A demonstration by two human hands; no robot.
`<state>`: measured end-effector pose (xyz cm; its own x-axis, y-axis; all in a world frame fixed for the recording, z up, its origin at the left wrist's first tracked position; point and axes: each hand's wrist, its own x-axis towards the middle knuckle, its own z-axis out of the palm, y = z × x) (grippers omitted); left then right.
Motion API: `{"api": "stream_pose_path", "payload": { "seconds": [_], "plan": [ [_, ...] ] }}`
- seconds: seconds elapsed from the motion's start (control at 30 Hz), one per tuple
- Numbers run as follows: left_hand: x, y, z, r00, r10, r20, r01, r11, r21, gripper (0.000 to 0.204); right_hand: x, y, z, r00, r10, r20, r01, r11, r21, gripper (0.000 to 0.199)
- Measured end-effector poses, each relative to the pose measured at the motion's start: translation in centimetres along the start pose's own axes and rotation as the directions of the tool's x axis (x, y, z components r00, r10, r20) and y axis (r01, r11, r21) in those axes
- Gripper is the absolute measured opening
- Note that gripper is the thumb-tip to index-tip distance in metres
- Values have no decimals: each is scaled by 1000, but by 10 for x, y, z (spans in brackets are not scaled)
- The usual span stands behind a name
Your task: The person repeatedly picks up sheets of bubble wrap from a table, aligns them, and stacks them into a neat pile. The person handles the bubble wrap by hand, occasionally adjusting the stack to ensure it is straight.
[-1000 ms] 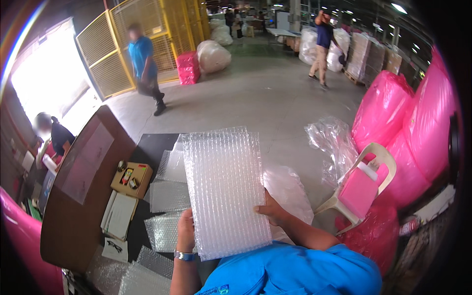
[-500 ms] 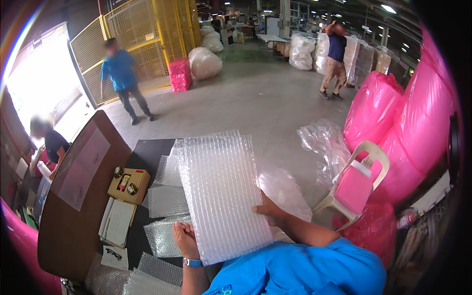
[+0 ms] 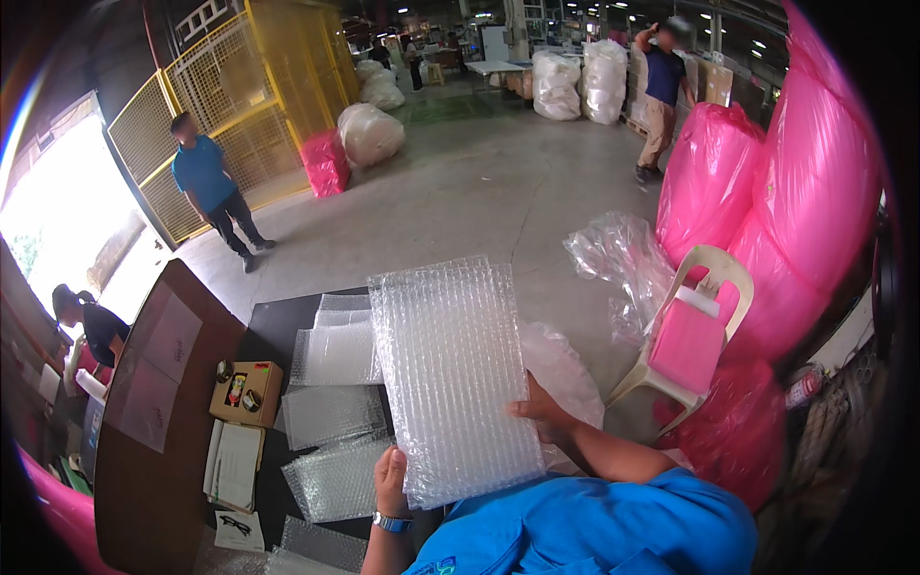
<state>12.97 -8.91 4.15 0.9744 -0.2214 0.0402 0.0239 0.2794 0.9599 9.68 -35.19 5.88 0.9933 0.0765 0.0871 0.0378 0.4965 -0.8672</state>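
Note:
Upright in front of me is a stack of clear bubble wrap sheets (image 3: 460, 383), its edges slightly uneven at the top. My right hand (image 3: 540, 412) grips the right edge, thumb on the near face and fingers hidden behind. At the lower left edge my left hand (image 3: 391, 479) is closed on the stack, its fingers partly behind it. More bubble wrap pieces (image 3: 331, 417) lie in overlapping piles on the dark table (image 3: 273, 326) to the left of the stack.
On the table's left are a cardboard box (image 3: 251, 391) with small items, a clipboard (image 3: 236, 465) and eyeglasses (image 3: 236, 522) on paper. A brown panel (image 3: 144, 479) stands beyond. At right are a plastic chair (image 3: 690, 335) and pink wrapped rolls (image 3: 714, 182). Three people stand farther off.
My left hand has gone from curled beside the lower left edge to closed on it. The stack has shifted slightly right in view. The person in the blue shirt has turned.

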Motion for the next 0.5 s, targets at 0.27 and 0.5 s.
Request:
{"api": "stream_pose_path", "payload": {
  "seconds": [0.27, 0.5],
  "plan": [
    [10, 30, 23, 999, -15, -44, 6, 980, -199, 36, -4, 2, -19, 982, 2, -189, 42, 972, 232, 86],
    [-8, 40, 29, 960, -157, 232, 23, 869, 494, 48, -1, -11, -34, 984, -157, -88, 155, 988, -30, 91]
  ]
}}
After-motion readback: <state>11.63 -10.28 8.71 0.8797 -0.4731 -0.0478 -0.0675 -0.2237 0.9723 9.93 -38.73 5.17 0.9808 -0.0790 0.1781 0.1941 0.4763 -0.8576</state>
